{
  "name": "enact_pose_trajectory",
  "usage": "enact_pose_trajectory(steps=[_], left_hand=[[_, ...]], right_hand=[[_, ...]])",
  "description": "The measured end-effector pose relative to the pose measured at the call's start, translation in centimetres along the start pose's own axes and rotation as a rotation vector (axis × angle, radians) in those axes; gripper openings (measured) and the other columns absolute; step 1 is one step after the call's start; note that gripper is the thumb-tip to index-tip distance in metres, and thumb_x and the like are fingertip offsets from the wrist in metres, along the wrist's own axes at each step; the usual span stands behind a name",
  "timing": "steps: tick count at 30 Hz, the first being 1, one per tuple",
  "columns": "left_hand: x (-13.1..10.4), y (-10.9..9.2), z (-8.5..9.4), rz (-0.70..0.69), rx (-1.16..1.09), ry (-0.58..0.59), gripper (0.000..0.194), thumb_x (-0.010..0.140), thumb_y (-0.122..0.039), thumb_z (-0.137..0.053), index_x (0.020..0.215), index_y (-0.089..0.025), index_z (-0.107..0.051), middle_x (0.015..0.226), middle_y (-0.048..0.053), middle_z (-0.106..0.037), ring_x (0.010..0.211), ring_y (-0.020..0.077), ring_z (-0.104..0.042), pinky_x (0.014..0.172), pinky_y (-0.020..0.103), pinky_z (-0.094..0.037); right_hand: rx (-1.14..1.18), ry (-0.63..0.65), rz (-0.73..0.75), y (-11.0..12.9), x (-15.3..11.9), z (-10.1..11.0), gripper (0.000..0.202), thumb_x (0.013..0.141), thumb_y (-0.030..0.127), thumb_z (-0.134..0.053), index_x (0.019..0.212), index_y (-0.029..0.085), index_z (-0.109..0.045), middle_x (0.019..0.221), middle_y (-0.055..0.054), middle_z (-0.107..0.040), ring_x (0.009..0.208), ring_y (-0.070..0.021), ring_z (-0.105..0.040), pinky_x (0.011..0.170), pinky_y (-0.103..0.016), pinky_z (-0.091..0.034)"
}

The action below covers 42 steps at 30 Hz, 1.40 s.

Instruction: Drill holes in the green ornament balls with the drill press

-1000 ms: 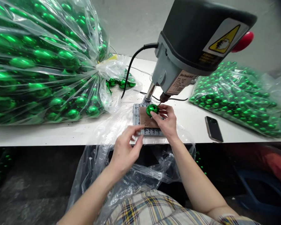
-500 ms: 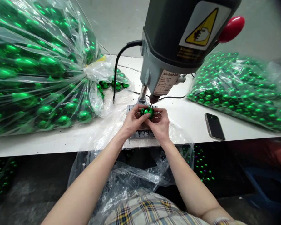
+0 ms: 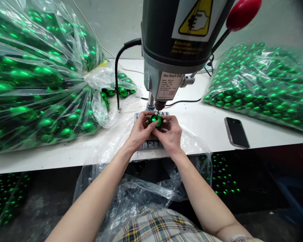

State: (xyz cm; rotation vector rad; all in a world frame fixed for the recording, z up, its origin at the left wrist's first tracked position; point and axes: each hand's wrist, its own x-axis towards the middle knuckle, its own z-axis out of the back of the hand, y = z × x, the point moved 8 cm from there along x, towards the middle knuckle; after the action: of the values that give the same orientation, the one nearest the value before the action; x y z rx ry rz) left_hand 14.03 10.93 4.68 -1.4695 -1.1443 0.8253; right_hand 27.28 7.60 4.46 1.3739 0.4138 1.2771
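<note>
Between my two hands is a shiny green ball ornament (image 3: 156,120), directly under the bit of a bench drill (image 3: 166,79). My left hand (image 3: 141,130) grips it from the left, thumb across the front. From the right, my right hand (image 3: 171,131) closes on the same ornament with thumb and fingers. The drill bit (image 3: 158,112) points down at the ornament's top; whether it enters the ball I cannot tell. Below my hands is the drill's grey slotted base (image 3: 151,145), sprinkled with dark bits.
A big clear bag (image 3: 40,84) of green ornaments fills the left. Another bag (image 3: 262,90) of smaller green balls lies on the right, near a phone (image 3: 236,132). A clear plastic sheet (image 3: 131,191) hangs over the front edge of the white table (image 3: 202,131). The drill's red-knobbed lever (image 3: 243,13) sticks out upper right.
The camera view has shifted, so the drill appears farther left and the phone farther right. Both hands keep their hold on the ornament beneath the bit.
</note>
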Motion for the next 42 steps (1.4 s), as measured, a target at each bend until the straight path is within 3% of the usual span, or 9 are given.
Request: enact_pose_trajectory(steps=[6,11,14,19,23,27,34,42], left_hand=[[-0.2,0.8,-0.3,0.094,-0.096,0.004,0.053,0.077,-0.048,-0.081,0.113,-0.021,-0.054,0.109,0.004,-0.066,0.093,0.0188,-0.07,0.071,0.028,-0.059],[-0.4,1.2,-0.1,0.131,-0.131,-0.015,0.055,0.076,-0.048,-0.082,0.116,-0.021,-0.056,0.104,0.004,-0.068,0.085,0.0168,-0.07,0.065,0.026,-0.058],[-0.5,1.3,0.0,0.152,-0.141,-0.01,0.057,0.074,-0.046,-0.084,0.118,-0.02,-0.056,0.108,0.005,-0.069,0.085,0.0169,-0.07,0.067,0.027,-0.058],[-0.2,0.7,0.7,0.094,-0.063,-0.027,0.055,0.073,-0.039,-0.085,0.115,-0.018,-0.057,0.105,0.004,-0.07,0.091,0.0159,-0.068,0.085,0.032,-0.055],[0.1,0.1,1.4,0.019,0.011,-0.048,0.057,0.068,-0.036,-0.09,0.112,-0.017,-0.059,0.1,0.003,-0.069,0.092,0.0147,-0.066,0.087,0.029,-0.052],[0.2,-0.1,1.7,-0.027,0.052,-0.071,0.06,0.064,-0.035,-0.092,0.111,-0.017,-0.06,0.098,0.003,-0.07,0.087,0.0136,-0.065,0.08,0.026,-0.052],[0.1,0.1,1.8,-0.04,0.055,-0.086,0.06,0.062,-0.036,-0.093,0.11,-0.019,-0.061,0.1,0.004,-0.071,0.088,0.0154,-0.067,0.081,0.028,-0.053],[0.1,1.1,1.3,0.032,-0.097,-0.04,0.06,0.063,-0.038,-0.094,0.109,-0.017,-0.063,0.095,0.002,-0.071,0.088,0.0134,-0.066,0.084,0.027,-0.05]], right_hand=[[-0.067,-0.053,0.087,1.6,0.1,0.6,0.035,0.076,0.042,-0.079,0.098,0.024,-0.057,0.098,-0.003,-0.063,0.078,-0.017,-0.067,0.067,-0.035,-0.062],[-0.092,-0.065,0.137,2.1,0.0,0.8,0.034,0.076,0.041,-0.08,0.097,0.024,-0.059,0.098,-0.005,-0.065,0.08,-0.0185,-0.067,0.066,-0.035,-0.062],[-0.065,-0.012,0.122,2.0,0.1,0.9,0.035,0.075,0.042,-0.08,0.098,0.023,-0.061,0.098,-0.006,-0.067,0.073,-0.0168,-0.067,0.062,-0.034,-0.062],[0.054,0.162,0.054,2.0,0.3,1.1,0.026,0.085,0.036,-0.07,0.107,0.023,-0.067,0.108,-0.005,-0.07,0.069,-0.0119,-0.068,0.064,-0.031,-0.064],[0.04,0.122,0.064,2.9,1.1,1.6,0.019,0.09,0.038,-0.066,0.095,0.023,-0.075,0.1,-0.005,-0.068,0.084,-0.0152,-0.071,0.069,-0.03,-0.063],[-0.022,0.118,0.098,3.4,2.0,1.1,0.016,0.091,0.033,-0.065,0.086,0.021,-0.074,0.089,-0.005,-0.068,0.078,-0.0157,-0.069,0.07,-0.032,-0.059],[-0.115,0.14,0.083,2.7,2.6,0.9,0.01,0.087,0.024,-0.06,0.08,0.019,-0.066,0.087,-0.006,-0.067,0.076,-0.0181,-0.063,0.077,-0.037,-0.053],[0.07,0.151,-0.064,1.3,1.7,1.0,0.021,0.092,0.037,-0.059,0.095,0.019,-0.069,0.1,-0.007,-0.07,0.085,-0.0158,-0.067,0.074,-0.03,-0.057]])
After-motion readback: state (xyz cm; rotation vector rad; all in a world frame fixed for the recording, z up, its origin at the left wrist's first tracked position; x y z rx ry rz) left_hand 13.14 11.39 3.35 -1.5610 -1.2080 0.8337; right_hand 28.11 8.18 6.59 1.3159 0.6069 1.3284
